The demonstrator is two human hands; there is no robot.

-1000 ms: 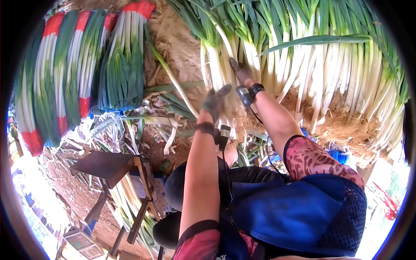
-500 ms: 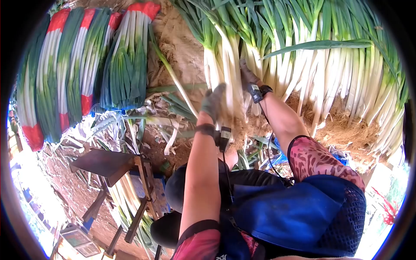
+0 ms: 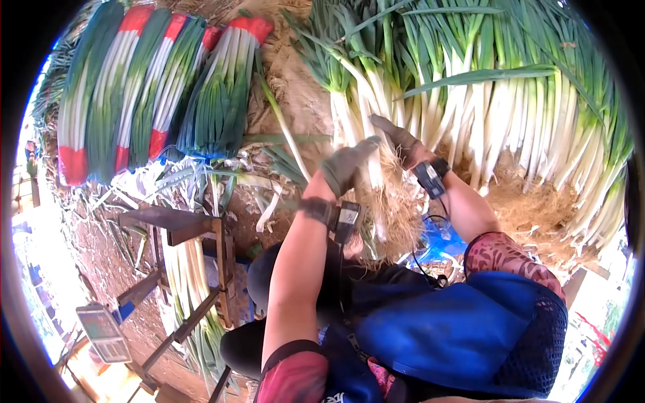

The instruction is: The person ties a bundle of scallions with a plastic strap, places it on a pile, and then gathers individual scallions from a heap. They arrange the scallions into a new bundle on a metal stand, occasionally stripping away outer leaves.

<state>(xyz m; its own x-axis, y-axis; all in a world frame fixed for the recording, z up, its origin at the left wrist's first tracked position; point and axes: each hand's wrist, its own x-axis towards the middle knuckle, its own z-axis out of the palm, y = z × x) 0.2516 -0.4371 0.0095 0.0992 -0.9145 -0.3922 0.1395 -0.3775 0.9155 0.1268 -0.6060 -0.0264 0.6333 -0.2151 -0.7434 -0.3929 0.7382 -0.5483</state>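
Left hand (image 3: 347,166), right hand (image 3: 401,142) — leeks (image 3: 388,201) between

The leeks (image 3: 484,114) piled far right have white stalks, green leaves and straw-tan roots, while the bundles (image 3: 134,94) far left are green and white with red bands. The gloves on the left hand (image 3: 344,168) and right hand (image 3: 402,140) look grey-green, though they are blurred. The sleeves (image 3: 500,258) are pink with dark spots, above a blue apron (image 3: 437,329).
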